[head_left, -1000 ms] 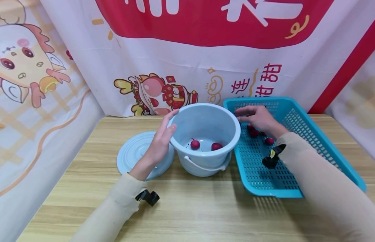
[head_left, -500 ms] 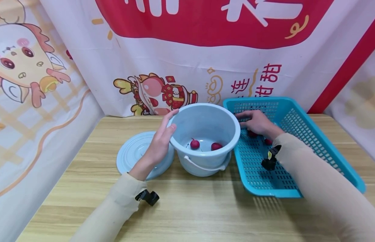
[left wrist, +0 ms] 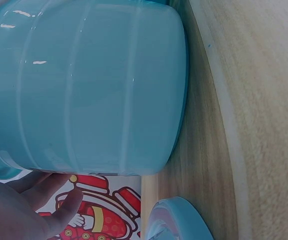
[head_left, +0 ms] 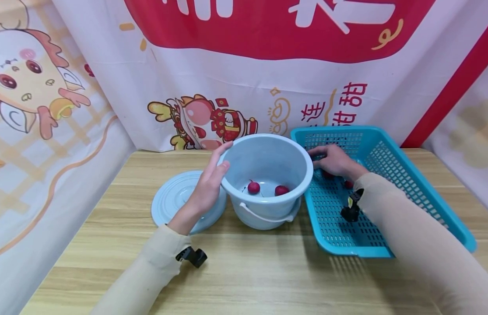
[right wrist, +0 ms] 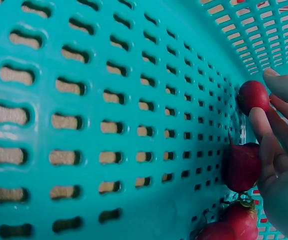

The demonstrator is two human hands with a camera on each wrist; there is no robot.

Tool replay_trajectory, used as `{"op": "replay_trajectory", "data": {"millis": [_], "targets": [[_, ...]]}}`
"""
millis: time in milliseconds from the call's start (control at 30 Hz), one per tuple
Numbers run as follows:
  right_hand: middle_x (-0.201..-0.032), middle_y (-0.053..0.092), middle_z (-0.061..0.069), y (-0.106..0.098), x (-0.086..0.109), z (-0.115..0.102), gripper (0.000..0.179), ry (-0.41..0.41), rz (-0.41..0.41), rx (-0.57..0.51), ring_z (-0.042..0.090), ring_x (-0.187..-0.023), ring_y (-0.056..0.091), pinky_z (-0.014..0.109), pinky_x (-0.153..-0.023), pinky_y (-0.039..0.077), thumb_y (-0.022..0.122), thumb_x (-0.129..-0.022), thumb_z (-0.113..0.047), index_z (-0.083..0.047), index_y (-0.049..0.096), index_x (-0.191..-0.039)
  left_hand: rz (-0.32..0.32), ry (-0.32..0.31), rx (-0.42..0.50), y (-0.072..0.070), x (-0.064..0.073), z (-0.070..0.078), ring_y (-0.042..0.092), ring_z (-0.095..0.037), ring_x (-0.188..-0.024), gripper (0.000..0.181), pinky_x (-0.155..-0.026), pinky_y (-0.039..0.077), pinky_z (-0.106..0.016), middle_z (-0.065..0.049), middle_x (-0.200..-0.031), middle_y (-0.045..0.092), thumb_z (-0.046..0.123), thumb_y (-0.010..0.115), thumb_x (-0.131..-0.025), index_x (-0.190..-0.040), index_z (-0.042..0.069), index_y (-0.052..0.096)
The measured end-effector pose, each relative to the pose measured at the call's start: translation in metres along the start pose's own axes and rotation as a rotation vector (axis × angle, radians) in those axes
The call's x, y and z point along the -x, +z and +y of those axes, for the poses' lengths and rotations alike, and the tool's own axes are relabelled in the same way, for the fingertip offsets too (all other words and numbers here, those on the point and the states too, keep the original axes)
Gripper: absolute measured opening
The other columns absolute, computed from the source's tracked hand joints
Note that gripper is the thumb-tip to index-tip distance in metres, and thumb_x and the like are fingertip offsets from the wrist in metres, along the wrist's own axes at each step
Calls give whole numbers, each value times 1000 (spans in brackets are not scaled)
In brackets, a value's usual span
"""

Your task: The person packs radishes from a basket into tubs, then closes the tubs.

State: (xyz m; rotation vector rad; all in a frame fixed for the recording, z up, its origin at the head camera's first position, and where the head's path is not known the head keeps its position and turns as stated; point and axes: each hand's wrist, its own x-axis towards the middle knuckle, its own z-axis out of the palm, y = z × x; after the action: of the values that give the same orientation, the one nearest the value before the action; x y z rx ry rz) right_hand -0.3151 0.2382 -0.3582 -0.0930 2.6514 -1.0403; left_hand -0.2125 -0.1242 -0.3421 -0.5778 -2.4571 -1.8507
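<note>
A light blue bucket (head_left: 267,210) stands upright with two red radishes, one radish (head_left: 253,188) left of the other radish (head_left: 282,190), on its inside bottom. My left hand (head_left: 206,183) rests against the bucket's left side near the rim, fingers extended; in the left wrist view its fingers (left wrist: 63,212) lie along the outer wall. My right hand (head_left: 334,161) reaches down into the turquoise basket (head_left: 338,250). In the right wrist view its fingertips pinch a red radish (right wrist: 254,97) on the basket floor. Another radish (right wrist: 242,167) lies under the hand, with more radishes (right wrist: 239,220) nearby.
A round light blue lid (head_left: 169,199) lies flat on the wooden table (head_left: 236,275), left of the bucket and partly behind my left forearm. The bucket's white handle (head_left: 263,217) hangs down in front. A printed cloth (head_left: 244,78) hangs behind the table.
My right hand has moved slightly down and right inside the basket, lower among the radishes. The left hand, the bucket and the lid stay as they were.
</note>
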Motion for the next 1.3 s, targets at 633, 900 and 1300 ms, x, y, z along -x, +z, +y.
{"op": "replay_trajectory", "data": {"millis": [633,900,1300], "targets": [[-148,62,20,0,1,1,44,-68,-44,101,43,-143,47,69,-122,35,71,-99,-15,-10,66,-143,3,-2,4,0,1,1,27,-26,-162,53,-128,31,-65,6,-175,23,34,33,-114,-166,34,25],[-149,61,19,-7,6,-6,44,-89,-14,71,41,-143,46,70,-121,35,71,-100,-19,-12,66,-144,1,4,0,1,0,0,26,-25,-162,52,-129,29,-65,7,-176,23,35,33,-114,-166,34,26],[-146,63,13,-16,17,-30,40,-131,79,39,36,-129,54,57,-107,51,70,-103,-31,-18,69,-141,5,7,-6,0,0,-1,27,-26,-162,53,-129,29,-65,6,-176,23,35,33,-114,-166,33,26]]}}
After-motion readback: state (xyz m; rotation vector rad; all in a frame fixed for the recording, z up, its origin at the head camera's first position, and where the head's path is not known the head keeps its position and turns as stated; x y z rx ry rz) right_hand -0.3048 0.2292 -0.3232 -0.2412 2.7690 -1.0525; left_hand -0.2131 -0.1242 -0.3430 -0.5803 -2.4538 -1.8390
